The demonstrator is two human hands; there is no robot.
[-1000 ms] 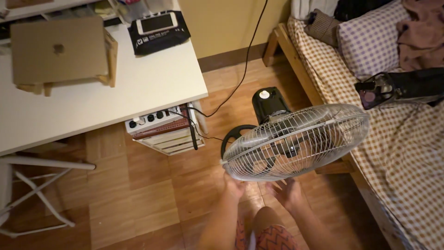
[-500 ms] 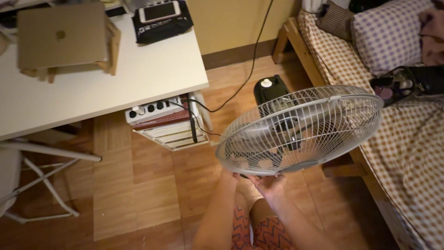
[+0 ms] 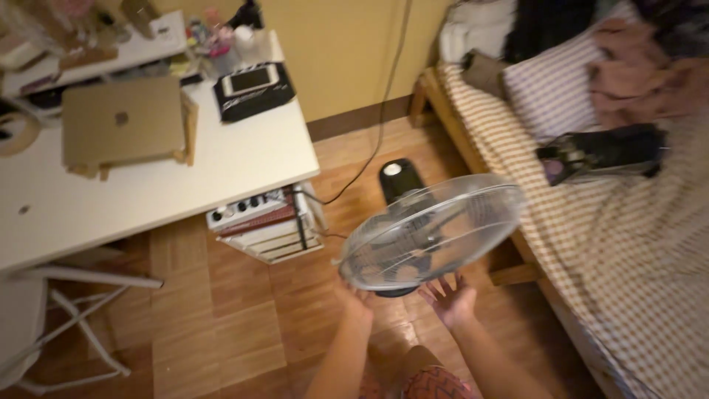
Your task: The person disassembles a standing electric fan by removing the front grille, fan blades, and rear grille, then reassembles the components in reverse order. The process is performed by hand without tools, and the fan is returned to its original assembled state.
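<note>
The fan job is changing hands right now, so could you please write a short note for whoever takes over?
Left hand: open at the lower rim of the wire fan guard.
Right hand: open, palm up, just under the same rim; contact unclear.
Fan: tilted face up above its black base on the wood floor, between desk and bed.
Done: hands are at the guard.
Left: guard not yet off.

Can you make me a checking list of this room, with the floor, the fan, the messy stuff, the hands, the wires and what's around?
Surface: wooden floor, bare patches.
Job's things: fan guard, a round wire cage tilted over the dark fan base.
Clutter: closed laptop and small items on the white desk; stacked gear under it.
Hands: left hand at the guard's lower rim; right hand open, fingers spread beneath it.
Cables: a cord runs down the wall.
Surroundings: checked bed with a pillow and clothes.
</note>
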